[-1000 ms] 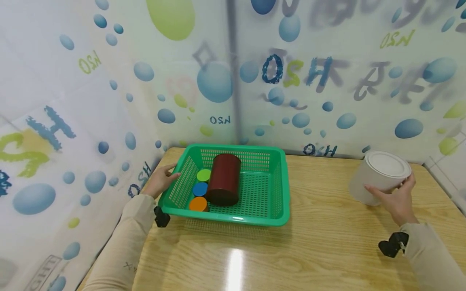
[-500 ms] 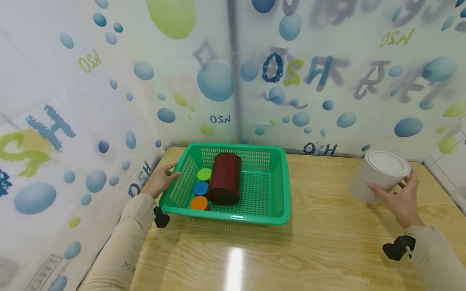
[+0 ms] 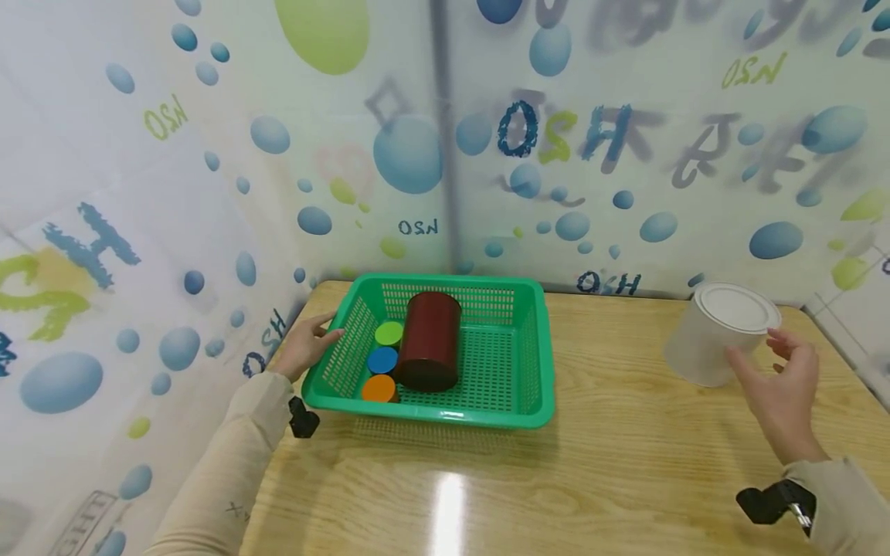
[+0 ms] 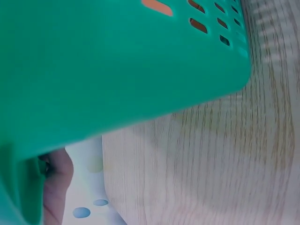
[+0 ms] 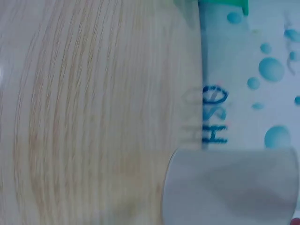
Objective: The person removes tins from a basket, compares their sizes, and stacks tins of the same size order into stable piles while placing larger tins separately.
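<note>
A green plastic basket (image 3: 445,417) stands on the left part of the wooden table. My left hand (image 3: 304,349) grips its left rim; in the left wrist view a finger (image 4: 57,176) curls behind that rim. Inside the basket lie a dark red cylinder (image 3: 433,336) and, along its left side, three small round pieces with a lime-green top (image 3: 388,333), a blue top (image 3: 382,360) and an orange top (image 3: 379,388). A whitish lidded can (image 3: 705,347) stands upright at the right. Just right of it is my right hand (image 3: 782,390), fingers spread and holding nothing.
The wooden table (image 3: 612,448) reaches back to a wall sheet (image 3: 591,185) printed with bubbles and lettering. Another printed sheet (image 3: 153,286) borders the left side, close to my left arm.
My right hand has let go of the can and drawn back to the right, its fingers opening. The can stays upright on the table. My left hand and the basket have not moved.
</note>
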`<move>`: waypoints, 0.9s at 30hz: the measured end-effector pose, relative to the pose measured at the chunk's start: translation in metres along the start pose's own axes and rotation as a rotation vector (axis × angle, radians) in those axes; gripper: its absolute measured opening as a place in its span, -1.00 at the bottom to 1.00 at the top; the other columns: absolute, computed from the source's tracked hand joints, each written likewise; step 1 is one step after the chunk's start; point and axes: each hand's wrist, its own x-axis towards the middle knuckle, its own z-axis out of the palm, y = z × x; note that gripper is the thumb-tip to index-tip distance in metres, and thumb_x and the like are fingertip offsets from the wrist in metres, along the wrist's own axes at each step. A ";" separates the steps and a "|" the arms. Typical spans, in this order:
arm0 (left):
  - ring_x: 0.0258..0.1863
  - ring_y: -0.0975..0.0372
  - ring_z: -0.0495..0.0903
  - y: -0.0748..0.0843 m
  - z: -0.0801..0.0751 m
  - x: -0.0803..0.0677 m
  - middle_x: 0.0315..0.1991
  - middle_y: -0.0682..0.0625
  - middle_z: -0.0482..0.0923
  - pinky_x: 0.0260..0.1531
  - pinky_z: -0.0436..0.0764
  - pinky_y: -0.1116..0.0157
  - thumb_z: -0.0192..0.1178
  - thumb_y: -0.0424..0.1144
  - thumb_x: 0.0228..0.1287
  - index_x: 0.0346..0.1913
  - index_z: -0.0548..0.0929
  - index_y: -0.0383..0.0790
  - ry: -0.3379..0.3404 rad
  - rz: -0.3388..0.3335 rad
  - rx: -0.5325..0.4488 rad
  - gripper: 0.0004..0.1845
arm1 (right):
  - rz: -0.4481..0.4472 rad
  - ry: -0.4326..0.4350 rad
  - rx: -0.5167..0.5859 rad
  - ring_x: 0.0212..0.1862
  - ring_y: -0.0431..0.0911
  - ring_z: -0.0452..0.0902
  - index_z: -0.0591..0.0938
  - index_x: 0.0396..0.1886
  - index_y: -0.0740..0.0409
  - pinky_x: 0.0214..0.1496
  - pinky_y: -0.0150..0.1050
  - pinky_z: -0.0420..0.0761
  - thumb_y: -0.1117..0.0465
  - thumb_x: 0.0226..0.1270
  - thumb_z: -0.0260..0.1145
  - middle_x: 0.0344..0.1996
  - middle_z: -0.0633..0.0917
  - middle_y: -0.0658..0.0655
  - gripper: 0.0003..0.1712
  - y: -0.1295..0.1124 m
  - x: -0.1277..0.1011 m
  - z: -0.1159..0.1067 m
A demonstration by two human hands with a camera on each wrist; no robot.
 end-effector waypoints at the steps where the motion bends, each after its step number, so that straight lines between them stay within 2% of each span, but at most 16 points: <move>1: -0.28 0.03 0.50 0.000 0.000 0.000 -0.02 -0.42 0.36 -0.29 0.50 0.15 -0.02 -0.09 0.31 0.34 0.12 -0.24 0.000 0.002 0.001 -0.39 | -0.001 -0.022 0.014 0.01 -0.26 0.16 0.27 0.20 -0.09 -0.03 -0.35 0.16 0.09 0.04 0.35 0.00 0.29 -0.12 -0.30 -0.018 -0.006 0.000; 3: -0.30 0.04 0.50 0.000 -0.001 -0.001 -0.03 -0.42 0.37 -0.30 0.50 0.15 -0.02 -0.10 0.31 0.34 0.12 -0.25 0.000 0.003 -0.001 -0.40 | -0.040 -0.076 0.044 -0.02 -0.27 0.20 0.29 0.19 -0.07 -0.04 -0.40 0.18 0.10 0.08 0.32 -0.03 0.31 -0.10 -0.34 -0.041 -0.014 0.004; 6: -0.35 0.08 0.51 0.000 -0.001 -0.002 -0.05 -0.41 0.39 -0.33 0.51 0.18 -0.02 -0.12 0.31 0.33 0.12 -0.27 0.002 0.003 -0.006 -0.40 | -0.128 -0.148 0.065 -0.02 -0.23 0.24 0.30 0.19 -0.12 -0.09 -0.47 0.21 0.09 0.11 0.30 -0.01 0.36 -0.06 -0.37 -0.044 -0.016 0.021; 7: -0.36 0.09 0.51 0.000 -0.001 -0.002 -0.06 -0.40 0.39 -0.34 0.51 0.19 -0.02 -0.12 0.31 0.33 0.12 -0.27 0.003 0.003 -0.008 -0.40 | -0.138 -0.200 0.082 0.02 -0.15 0.24 0.29 0.21 -0.06 -0.02 -0.39 0.23 0.10 0.13 0.28 0.03 0.36 0.02 -0.37 -0.058 -0.020 0.024; 8: -0.37 0.09 0.51 0.000 -0.001 -0.003 -0.07 -0.40 0.40 -0.36 0.51 0.20 -0.02 -0.13 0.31 0.33 0.12 -0.27 0.005 0.002 -0.009 -0.41 | -0.176 -0.226 0.113 0.01 -0.19 0.25 0.30 0.19 -0.07 -0.03 -0.44 0.23 0.11 0.14 0.28 0.03 0.37 0.00 -0.40 -0.059 -0.022 0.030; 9: -0.38 0.10 0.51 0.000 -0.001 -0.003 -0.07 -0.39 0.40 -0.36 0.51 0.20 -0.02 -0.13 0.32 0.33 0.13 -0.27 0.006 0.001 -0.009 -0.41 | -0.193 -0.266 0.130 0.06 -0.10 0.24 0.30 0.20 0.00 0.03 -0.35 0.23 0.11 0.16 0.26 0.07 0.36 0.07 -0.40 -0.070 -0.024 0.034; 13: -0.35 0.07 0.50 0.001 0.001 -0.004 -0.06 -0.39 0.40 -0.35 0.51 0.20 -0.02 -0.13 0.32 0.33 0.13 -0.27 0.006 0.007 -0.011 -0.41 | -0.204 -0.406 0.164 0.07 0.09 0.22 0.25 0.18 0.31 0.04 -0.03 0.22 0.19 0.23 0.19 0.08 0.33 0.28 -0.42 -0.159 -0.054 0.035; 14: -0.34 0.07 0.50 0.001 0.001 -0.004 -0.06 -0.38 0.40 -0.35 0.51 0.20 -0.02 -0.13 0.31 0.33 0.13 -0.26 0.006 0.006 -0.012 -0.41 | -0.219 -0.418 0.162 0.06 0.07 0.23 0.25 0.18 0.32 0.02 -0.06 0.24 0.20 0.23 0.18 0.08 0.33 0.28 -0.43 -0.171 -0.057 0.038; 15: -0.34 0.07 0.50 0.001 0.001 -0.004 -0.06 -0.39 0.39 -0.35 0.51 0.19 -0.02 -0.13 0.32 0.33 0.12 -0.27 0.003 0.010 -0.013 -0.41 | -0.227 -0.447 0.151 0.05 0.12 0.21 0.22 0.19 0.35 0.00 0.01 0.24 0.19 0.25 0.17 0.09 0.32 0.30 -0.41 -0.185 -0.061 0.039; 22: -0.40 0.10 0.49 0.003 0.001 -0.004 -0.10 -0.37 0.42 -0.39 0.50 0.23 -0.01 -0.12 0.31 0.33 0.13 -0.26 0.004 -0.004 -0.012 -0.41 | -0.238 -0.559 0.268 0.09 0.10 0.26 0.20 0.23 0.30 0.05 -0.05 0.31 0.19 0.25 0.17 0.11 0.32 0.23 -0.39 -0.221 -0.066 0.062; 27: -0.37 0.08 0.49 0.003 0.001 -0.004 -0.09 -0.38 0.41 -0.37 0.50 0.21 -0.01 -0.13 0.31 0.33 0.14 -0.27 0.016 -0.005 -0.010 -0.41 | -0.274 -0.627 0.366 0.09 0.07 0.28 0.20 0.25 0.26 0.06 -0.08 0.33 0.25 0.23 0.18 0.11 0.31 0.21 -0.38 -0.247 -0.066 0.081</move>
